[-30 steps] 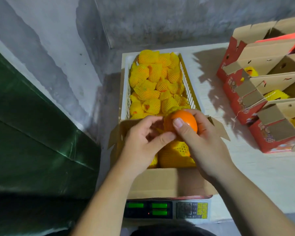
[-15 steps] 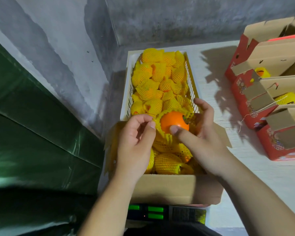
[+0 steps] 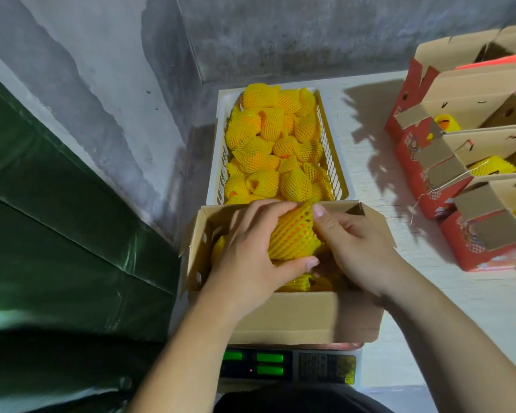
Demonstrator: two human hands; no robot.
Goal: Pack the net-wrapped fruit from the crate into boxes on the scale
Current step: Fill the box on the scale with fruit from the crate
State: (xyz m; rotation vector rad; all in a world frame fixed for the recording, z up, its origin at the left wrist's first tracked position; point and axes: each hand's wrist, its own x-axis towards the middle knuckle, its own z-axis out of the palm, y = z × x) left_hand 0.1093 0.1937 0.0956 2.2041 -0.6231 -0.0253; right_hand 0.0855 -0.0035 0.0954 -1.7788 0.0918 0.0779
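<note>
An orange fruit in yellow foam net [image 3: 294, 234] is held over the open cardboard box [image 3: 295, 317] that stands on the scale [image 3: 289, 366]. My left hand [image 3: 251, 254] wraps it from the left and below. My right hand [image 3: 358, 242] grips it from the right, thumb on the net's top. More netted fruit lies in the box beneath, mostly hidden by my hands. Behind the box, the white-and-yellow crate [image 3: 216, 162] is heaped with several netted fruits [image 3: 274, 150].
Several red-and-brown boxes [image 3: 465, 186] with open flaps and netted fruit inside stand at the right on the white table [image 3: 370, 120]. A grey wall lies behind, a green tarp [image 3: 57, 219] to the left. The scale's green display faces me.
The bare orange fruit that showed earlier is now covered by its yellow net. Both hands have lowered it toward the box and closed around it.
</note>
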